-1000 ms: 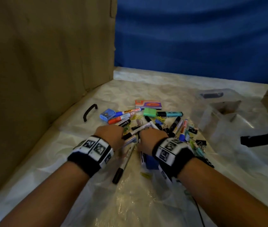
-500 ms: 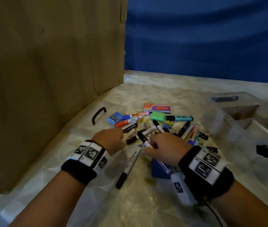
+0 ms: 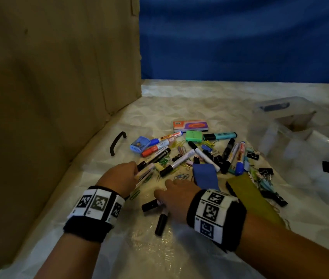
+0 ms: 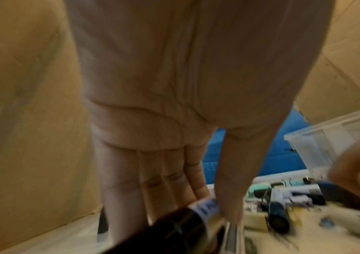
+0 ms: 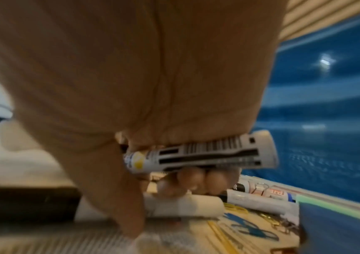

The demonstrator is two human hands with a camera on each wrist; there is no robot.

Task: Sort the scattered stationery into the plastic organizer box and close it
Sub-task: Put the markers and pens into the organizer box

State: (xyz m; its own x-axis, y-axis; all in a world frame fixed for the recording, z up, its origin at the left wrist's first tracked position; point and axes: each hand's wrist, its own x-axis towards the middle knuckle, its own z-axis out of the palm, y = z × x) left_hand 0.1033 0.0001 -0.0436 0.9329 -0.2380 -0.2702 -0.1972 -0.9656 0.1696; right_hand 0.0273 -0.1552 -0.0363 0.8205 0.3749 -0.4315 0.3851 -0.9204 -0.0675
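Observation:
Markers, clips and erasers lie in a heap [image 3: 199, 154] on the plastic-covered table. My left hand [image 3: 136, 169] is at the heap's near left edge; its thumb and fingers pinch a black-capped marker [image 4: 205, 208] together with a pale one [image 3: 145, 172]. My right hand [image 3: 169, 196] is nearer to me, fingers curled round a white barcoded marker [image 5: 200, 154]. It hovers over two black-capped markers [image 3: 151, 205] on the sheet. The clear plastic organizer box [image 3: 292, 125] stands open at the far right, apart from both hands.
A cardboard wall [image 3: 49, 97] runs along the left, a blue backdrop [image 3: 240, 37] behind. A black handle [image 3: 117, 142] lies near the wall. A blue pad [image 3: 206, 176] and an olive pad [image 3: 248, 196] lie right of my right hand, with binder clips [image 3: 266, 172] beyond.
My right hand drew back from the heap toward me with a white marker, uncovering the blue and olive pads. The left hand stayed at the heap's left edge, still holding markers.

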